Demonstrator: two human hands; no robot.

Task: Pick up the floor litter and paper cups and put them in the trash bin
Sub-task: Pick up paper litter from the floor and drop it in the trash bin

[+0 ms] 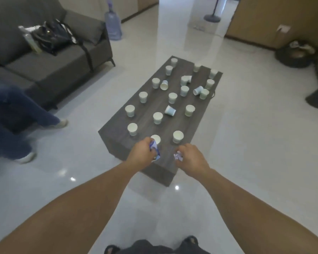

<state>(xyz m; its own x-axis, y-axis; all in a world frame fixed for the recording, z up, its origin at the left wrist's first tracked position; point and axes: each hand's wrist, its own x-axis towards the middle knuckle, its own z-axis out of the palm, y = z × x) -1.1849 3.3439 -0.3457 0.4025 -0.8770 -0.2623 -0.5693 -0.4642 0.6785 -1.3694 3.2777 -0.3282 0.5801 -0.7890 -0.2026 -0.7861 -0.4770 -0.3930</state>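
Several white paper cups stand or lie tipped over on a low dark wooden table (pixel 195 125). My left hand (pixel 140 154) grips a crushed blue and white cup (pixel 155 149) over the table's near corner, just in front of an upright cup (pixel 156 138). My right hand (pixel 190 158) holds a crumpled bit of white and purple paper (pixel 178 156). Another upright cup (pixel 177 136) stands just beyond my right hand. A black bin (pixel 295 55) with litter in it sits on the floor at the far right.
A grey sofa (pixel 50 59) with a black bag (pixel 53 36) is at the left. A person's legs in jeans (pixel 22 110) stretch out beside it. A water bottle (pixel 112 24) and a fan base (pixel 212 17) stand at the back. Glossy white floor surrounds the table.
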